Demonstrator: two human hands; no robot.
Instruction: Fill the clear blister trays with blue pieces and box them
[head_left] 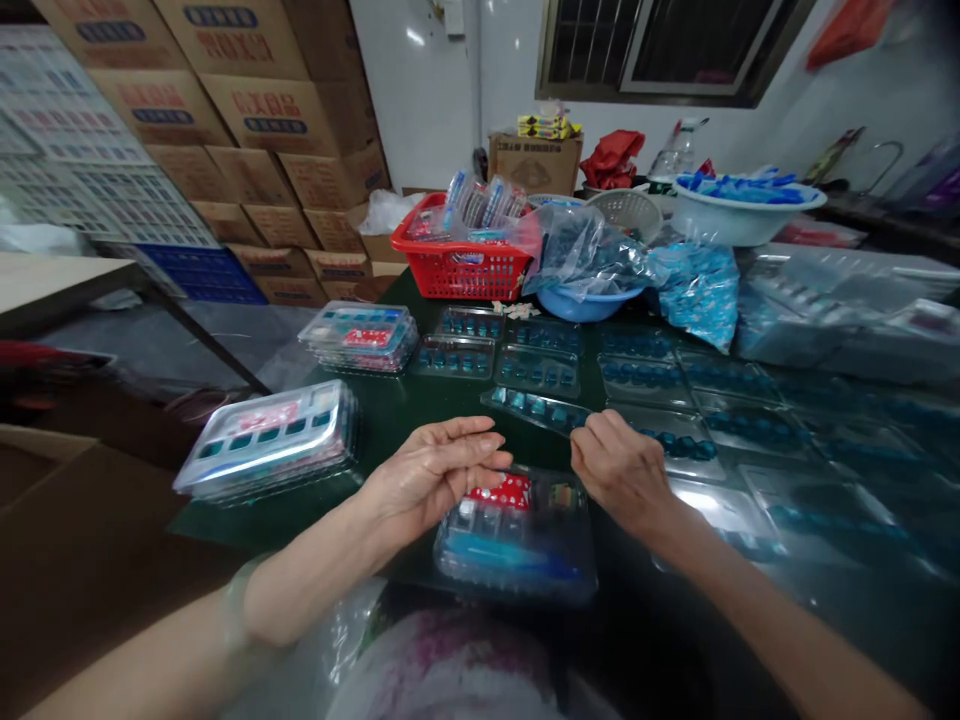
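My left hand [431, 470] hovers palm-up over the near edge of the dark table, fingers stretched out and slightly curled, holding nothing I can see. My right hand [619, 465] is curled, its fingertips pinching the near end of a clear plastic blister tray [536, 408] with blue pieces in its pockets. Just below both hands lies a closed clear pack [517, 540] with a red card and blue items inside.
Rows of open blister trays [637, 375] cover the table ahead and to the right. Stacks of finished packs [274, 440] [364, 335] sit at left. A red basket [461, 260], blue bowl [581, 300], white basin [739, 215] and bags stand behind. Cardboard boxes [247, 110] line the left wall.
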